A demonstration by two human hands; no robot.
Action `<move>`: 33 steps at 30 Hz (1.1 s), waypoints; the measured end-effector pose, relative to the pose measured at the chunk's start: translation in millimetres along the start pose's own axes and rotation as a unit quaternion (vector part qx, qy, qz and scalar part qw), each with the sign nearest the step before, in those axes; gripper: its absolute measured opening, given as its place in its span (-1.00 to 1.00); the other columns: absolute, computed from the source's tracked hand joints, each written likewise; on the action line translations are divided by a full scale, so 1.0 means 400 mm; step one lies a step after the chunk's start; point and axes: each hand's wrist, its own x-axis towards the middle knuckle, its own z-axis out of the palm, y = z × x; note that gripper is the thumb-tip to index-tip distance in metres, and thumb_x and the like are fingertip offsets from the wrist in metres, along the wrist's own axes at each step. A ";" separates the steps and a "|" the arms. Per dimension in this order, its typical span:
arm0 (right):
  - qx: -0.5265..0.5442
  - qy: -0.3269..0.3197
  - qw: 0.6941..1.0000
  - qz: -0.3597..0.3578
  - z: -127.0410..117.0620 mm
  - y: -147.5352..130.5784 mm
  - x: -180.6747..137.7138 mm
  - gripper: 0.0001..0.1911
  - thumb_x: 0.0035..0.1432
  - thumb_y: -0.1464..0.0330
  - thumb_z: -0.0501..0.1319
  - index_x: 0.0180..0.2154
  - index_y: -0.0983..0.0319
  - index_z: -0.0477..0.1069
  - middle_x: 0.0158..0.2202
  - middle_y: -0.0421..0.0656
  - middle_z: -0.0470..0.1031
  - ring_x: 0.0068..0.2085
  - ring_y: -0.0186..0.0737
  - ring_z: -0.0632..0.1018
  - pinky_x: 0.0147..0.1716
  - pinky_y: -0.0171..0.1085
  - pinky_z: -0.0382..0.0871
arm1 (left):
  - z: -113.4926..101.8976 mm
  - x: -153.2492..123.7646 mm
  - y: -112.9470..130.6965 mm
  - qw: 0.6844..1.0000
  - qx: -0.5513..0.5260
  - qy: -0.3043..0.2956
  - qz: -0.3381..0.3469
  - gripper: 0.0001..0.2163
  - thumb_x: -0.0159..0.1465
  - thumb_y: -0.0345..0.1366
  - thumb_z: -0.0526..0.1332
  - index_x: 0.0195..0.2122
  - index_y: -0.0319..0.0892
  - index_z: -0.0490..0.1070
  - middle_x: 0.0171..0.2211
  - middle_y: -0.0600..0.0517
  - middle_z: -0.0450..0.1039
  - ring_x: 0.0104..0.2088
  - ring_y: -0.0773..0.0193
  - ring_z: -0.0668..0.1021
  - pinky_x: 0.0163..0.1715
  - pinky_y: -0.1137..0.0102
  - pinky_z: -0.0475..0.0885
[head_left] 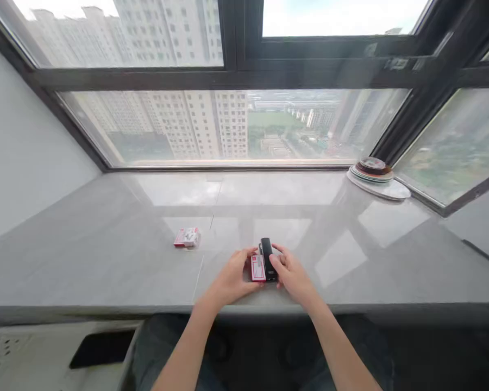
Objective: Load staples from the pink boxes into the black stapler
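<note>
My left hand point(233, 276) is closed around the left side of a small red-and-white box point(258, 269), its thumb and fingers at the box's edges. Right beside that box, against its right side, is a black stapler point(268, 260) with a bit of metal showing at its upper left. The fingers of my right hand point(290, 271) grip the stapler from the right, thumb on top. Both things are low over the grey countertop point(146, 271); I cannot tell whether they touch it. Farther left lies another red-and-white packet point(186, 237).
A stack of round plates or lids point(375, 176) stands in the far right corner by the window. The dark window frame point(228, 79) borders the counter's back. Below the front edge at left, a dark flat object point(101, 348) lies on a white surface point(41, 355).
</note>
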 end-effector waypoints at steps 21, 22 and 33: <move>-0.025 0.075 0.997 0.010 0.034 -0.019 -0.018 -0.34 0.30 -0.05 0.15 0.30 0.13 0.30 -0.44 -0.30 0.29 -0.54 -0.32 0.39 -0.57 -0.30 0.51 | -0.379 -0.171 -0.243 0.943 0.260 0.083 -0.193 -0.43 0.12 0.07 0.34 0.12 -0.02 0.39 0.14 -0.03 0.40 0.21 -0.09 0.36 0.20 0.11 0.30; -0.031 0.071 0.997 0.008 0.035 -0.019 -0.019 -0.34 0.30 -0.05 0.17 0.29 0.13 0.32 -0.43 -0.29 0.29 -0.53 -0.32 0.39 -0.58 -0.30 0.50 | -0.352 -0.181 -0.207 0.950 0.244 0.074 -0.178 -0.46 0.10 0.05 0.37 0.07 -0.01 0.41 0.10 -0.01 0.43 0.17 -0.07 0.40 0.17 0.14 0.33; -0.044 0.059 0.997 -0.005 0.033 -0.028 -0.022 -0.38 0.26 -0.08 0.19 0.15 0.20 0.46 -0.40 -0.24 0.35 -0.49 -0.27 0.44 -0.61 -0.32 0.48 | -0.066 -0.008 0.063 0.996 0.085 0.028 0.018 -0.53 0.14 -0.14 0.45 0.08 0.07 0.43 0.01 0.05 0.51 0.06 0.07 0.53 0.05 0.24 0.45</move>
